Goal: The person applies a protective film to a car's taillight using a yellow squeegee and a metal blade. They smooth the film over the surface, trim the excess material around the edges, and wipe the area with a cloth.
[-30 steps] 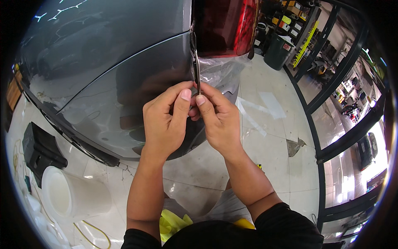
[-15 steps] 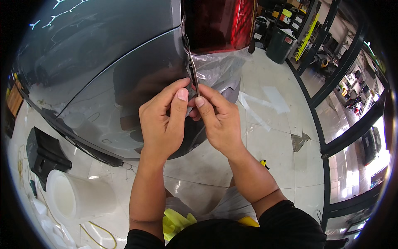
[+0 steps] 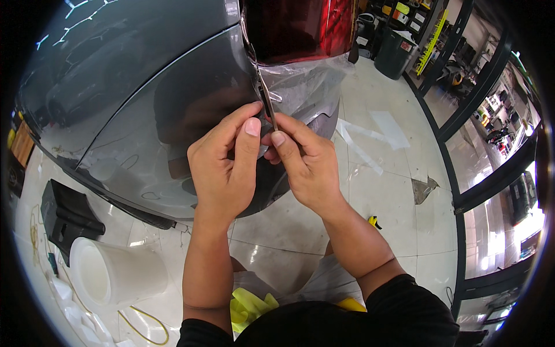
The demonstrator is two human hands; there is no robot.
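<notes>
Both hands are close together at the rear corner of a dark grey glossy car [image 3: 115,98], just below its red tail light [image 3: 300,29]. A thin dark strip with a pale edge [image 3: 266,99] runs down from beside the light. My right hand [image 3: 312,165] pinches its lower end between thumb and forefinger. My left hand [image 3: 222,165] is closed, with its forefinger tip against the car's edge beside the strip and its thumb just below; anything between those fingers is hidden. Clear plastic sheeting [image 3: 303,84] hangs under the light, right of the strip.
On the floor at left are a white bucket [image 3: 124,274], a black moulded part [image 3: 69,217] and a yellow cord [image 3: 144,327]. Pale strips [image 3: 390,130] and a yellow-black tool [image 3: 374,222] lie right. Yellow cloth [image 3: 248,309] is at my lap. Farther off stands a dark bin [image 3: 395,55].
The view has shifted slightly, so the car and tail light sit a little higher and farther left. My right hand keeps its pinch on the strip, and both hands hold nearly the same pose.
</notes>
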